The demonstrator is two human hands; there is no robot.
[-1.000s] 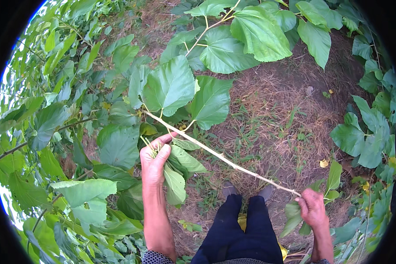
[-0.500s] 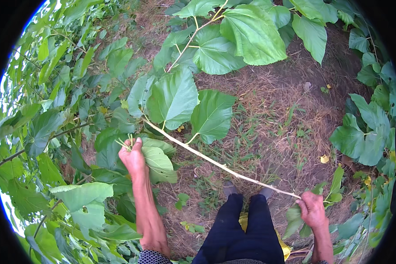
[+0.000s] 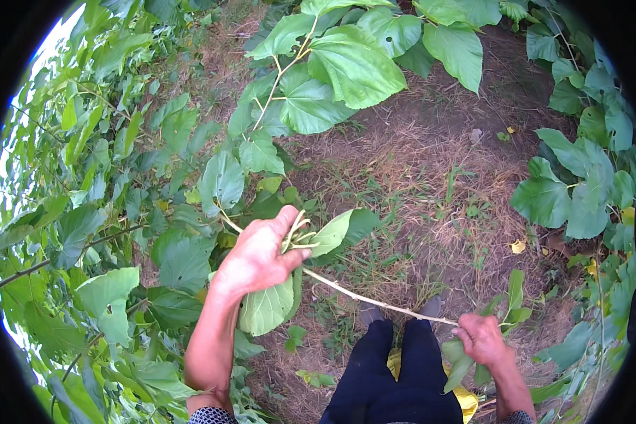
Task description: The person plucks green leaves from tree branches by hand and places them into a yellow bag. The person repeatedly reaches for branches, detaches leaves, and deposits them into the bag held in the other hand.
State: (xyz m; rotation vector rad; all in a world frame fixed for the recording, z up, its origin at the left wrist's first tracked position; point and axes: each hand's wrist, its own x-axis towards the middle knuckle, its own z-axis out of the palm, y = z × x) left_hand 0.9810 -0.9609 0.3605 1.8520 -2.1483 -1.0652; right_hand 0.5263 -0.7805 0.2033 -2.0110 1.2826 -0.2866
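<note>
A thin pale branch [image 3: 381,302] runs slantwise across the middle, its lower right end gripped in my right hand [image 3: 482,338]. Small green leaves stick out around that fist. Higher up and to the left, my left hand [image 3: 258,253] is closed round a bunch of picked green leaves [image 3: 270,305], whose pale stalks poke out between thumb and fingers. This hand lies over the branch and hides part of it; whether the fingers also touch the branch I cannot tell. Beyond the hand, one leaf [image 3: 222,180] still sits on the branch.
Leafy bushes [image 3: 120,212] crowd the left side, and more foliage [image 3: 565,191] hangs at the right. A large-leaved shoot [image 3: 353,67] reaches in at the top. Dry grass and soil [image 3: 417,177] lie between. Something yellow [image 3: 466,403] shows behind my dark trousers [image 3: 385,381].
My left hand has moved right and onto the branch, where two large leaves stood before, and its bunch is fuller. My right hand still grips the branch end, slightly further left.
</note>
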